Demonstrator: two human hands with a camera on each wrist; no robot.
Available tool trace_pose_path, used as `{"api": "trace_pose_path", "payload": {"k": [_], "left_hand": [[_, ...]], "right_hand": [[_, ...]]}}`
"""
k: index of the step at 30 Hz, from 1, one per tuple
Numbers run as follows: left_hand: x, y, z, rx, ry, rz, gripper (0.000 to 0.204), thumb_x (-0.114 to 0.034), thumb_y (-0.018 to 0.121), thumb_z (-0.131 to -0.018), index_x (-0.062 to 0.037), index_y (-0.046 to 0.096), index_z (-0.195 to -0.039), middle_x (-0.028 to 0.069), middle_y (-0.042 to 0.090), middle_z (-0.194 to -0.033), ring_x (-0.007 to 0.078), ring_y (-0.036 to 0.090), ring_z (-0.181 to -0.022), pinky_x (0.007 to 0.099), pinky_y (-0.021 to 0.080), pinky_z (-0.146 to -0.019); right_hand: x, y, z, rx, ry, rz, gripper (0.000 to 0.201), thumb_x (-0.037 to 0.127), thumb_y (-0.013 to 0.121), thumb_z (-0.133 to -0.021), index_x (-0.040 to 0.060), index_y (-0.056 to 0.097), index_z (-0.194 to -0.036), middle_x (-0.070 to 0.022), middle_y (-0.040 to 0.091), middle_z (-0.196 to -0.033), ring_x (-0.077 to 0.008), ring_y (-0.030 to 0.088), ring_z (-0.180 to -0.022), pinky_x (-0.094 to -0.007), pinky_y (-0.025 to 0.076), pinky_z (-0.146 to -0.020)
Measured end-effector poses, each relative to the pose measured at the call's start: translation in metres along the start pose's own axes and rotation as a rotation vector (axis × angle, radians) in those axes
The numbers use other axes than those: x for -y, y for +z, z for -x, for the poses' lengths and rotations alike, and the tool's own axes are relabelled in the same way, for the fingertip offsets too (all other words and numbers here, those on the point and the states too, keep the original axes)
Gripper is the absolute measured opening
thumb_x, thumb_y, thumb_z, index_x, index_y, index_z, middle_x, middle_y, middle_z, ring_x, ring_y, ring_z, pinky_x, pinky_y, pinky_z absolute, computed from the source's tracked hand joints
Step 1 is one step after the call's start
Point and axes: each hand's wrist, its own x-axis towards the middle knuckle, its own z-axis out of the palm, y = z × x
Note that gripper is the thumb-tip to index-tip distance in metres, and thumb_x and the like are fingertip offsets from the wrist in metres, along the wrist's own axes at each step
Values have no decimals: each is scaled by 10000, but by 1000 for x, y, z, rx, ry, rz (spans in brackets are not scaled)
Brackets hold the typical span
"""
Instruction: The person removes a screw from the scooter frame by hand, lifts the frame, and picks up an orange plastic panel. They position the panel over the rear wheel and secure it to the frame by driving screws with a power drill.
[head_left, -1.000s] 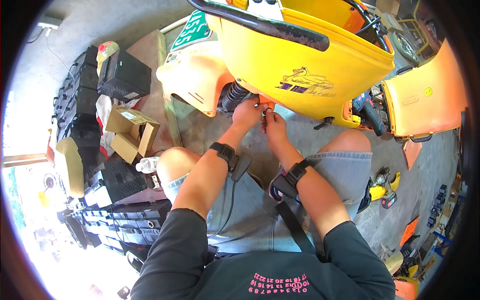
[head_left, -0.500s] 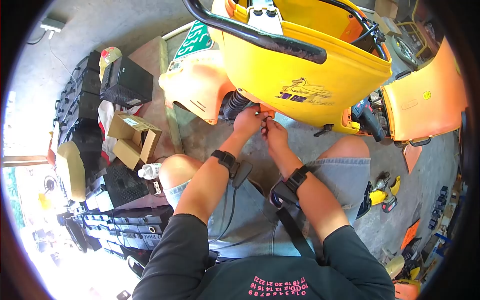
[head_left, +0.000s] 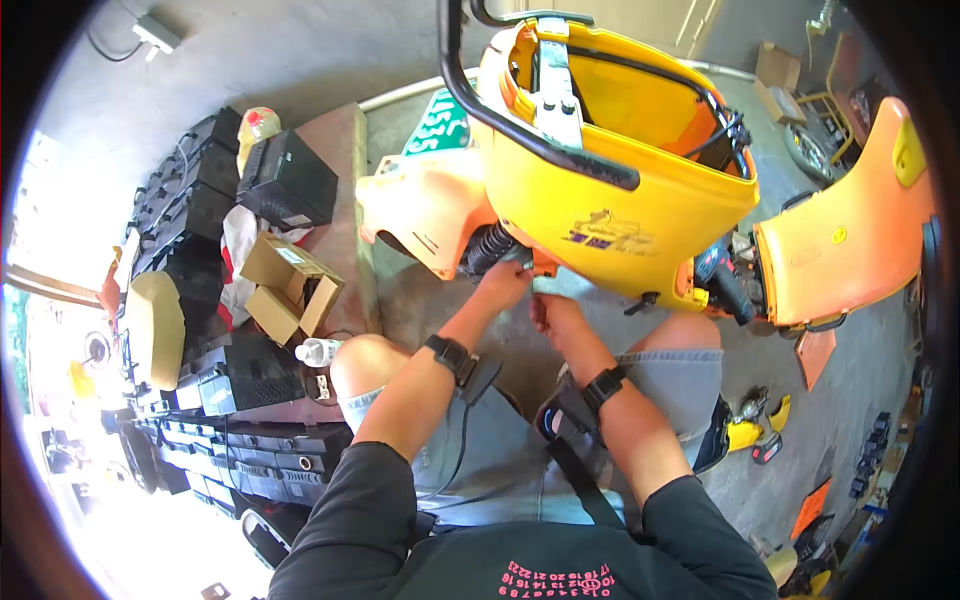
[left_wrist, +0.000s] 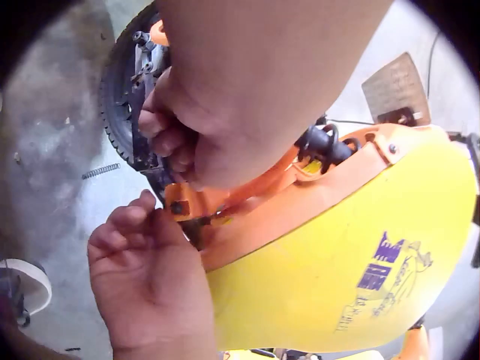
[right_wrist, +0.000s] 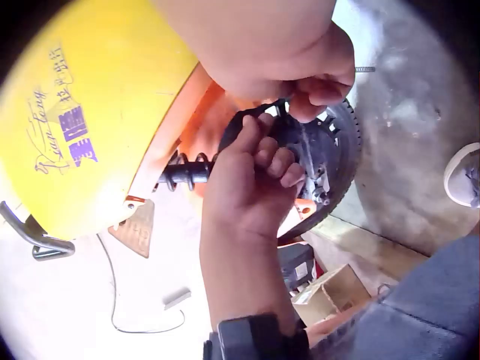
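Well — L hand [right_wrist: 251, 176], R hand [left_wrist: 146, 274] curled nr wheel [left_wrist: 115, 105] — hold unclear

The left arm [head_left: 400, 405] and right arm [head_left: 638, 425] reach toward the yellow scooter body [head_left: 620, 205]. Near its lower edge, the left hand [head_left: 506, 284] and right hand [head_left: 555, 316] have curled fingers, their grip unclear.

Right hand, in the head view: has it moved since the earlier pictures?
Yes. Judged against the black coil spring, the right hand has moved down in the head view; its fingertips now lie farther below the spring than before.
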Motion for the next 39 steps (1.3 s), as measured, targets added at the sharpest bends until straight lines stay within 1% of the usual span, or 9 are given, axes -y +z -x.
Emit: {"api": "trace_pose_path", "payload": {"k": [4, 7, 13, 17, 19, 20, 25, 30, 39], "left_hand": [[-15, -29, 35, 202, -325, 947, 254, -200, 524, -976, -5, 577, -1130, 69, 640, -836, 203, 618, -764, 349, 488, -650], [0, -50, 60, 376, -50, 1575, 293, -113, 472, -988, -23, 501, -1266, 55, 637, -900, 209, 625, -825, 335, 501, -706], [-39, -97, 123, 25, 16, 1999, 342, -10, 393, -976, 7, 440, -1314, 179, 528, -1299, 314, 529, -1212, 414, 468, -1013], [-49, -101, 130, -27, 213, 2113, 442, 22, 345, -969, 31, 315, -1410, 222, 382, -1443, 351, 399, -1340, 444, 388, -1110], [-58, -100, 140, -68, 220, 2073, 445, 6, 329, -984, 41, 286, -1425, 231, 389, -1437, 345, 430, -1318, 426, 411, -1096], [-62, -101, 145, -56, 219, 2038, 436, -2, 328, -990, 44, 288, -1422, 232, 402, -1427, 338, 457, -1296, 415, 429, -1080], [-53, -99, 146, -75, 174, 1879, 376, -26, 356, -1002, 29, 349, -1374, 200, 509, -1323, 276, 578, -1166, 379, 500, -1001], [-40, -94, 140, -142, -83, 1607, 247, -280, 524, -1000, -98, 553, -1165, 9, 623, -875, 82, 493, -626, 226, 429, -586], [77, -80, 82, -299, -394, 1487, 405, -474, 423, -1009, -91, 553, -1027, -18, 478, -742, 98, 349, -535, 250, 313, -484]], "right_hand": [[42, 33, 53, 76, -108, 302, 206, 185, 500, -964, 27, 631, -946, -25, 641, -753, -122, 596, -614, -251, 432, -507], [76, 62, 84, 209, -334, 546, 204, 170, 524, -949, 1, 637, -931, -22, 654, -765, -138, 617, -631, -290, 481, -552], [118, 102, 121, 260, -865, 1039, 179, 158, 572, -907, 22, 644, -998, -182, 669, -847, -321, 653, -778, -397, 507, -713], [148, 134, 167, 296, -939, 1325, 212, 174, 577, -907, 3, 634, -1018, -195, 673, -904, -378, 638, -871, -425, 503, -761], [150, 136, 171, 334, -972, 1284, 207, 166, 552, -943, -7, 633, -1023, -141, 666, -810, -209, 647, -671, -340, 501, -623], [153, 142, 183, 331, -928, 1236, 207, 166, 565, -917, -10, 627, -1007, -208, 676, -924, -371, 656, -874, -418, 511, -761], [154, 145, 194, 281, -953, 1151, 179, 144, 567, -922, -12, 627, -985, -206, 674, -854, -358, 668, -795, -379, 516, -698], [151, 134, 177, 268, -995, 1048, 161, 153, 580, -921, 0, 630, -932, -189, 659, -801, -355, 658, -750, -379, 506, -658], [179, 106, 168, 380, -1019, 959, 170, 146, 595, -910, -12, 646, -948, -198, 639, -744, -342, 642, -657, -360, 486, -591]]}}
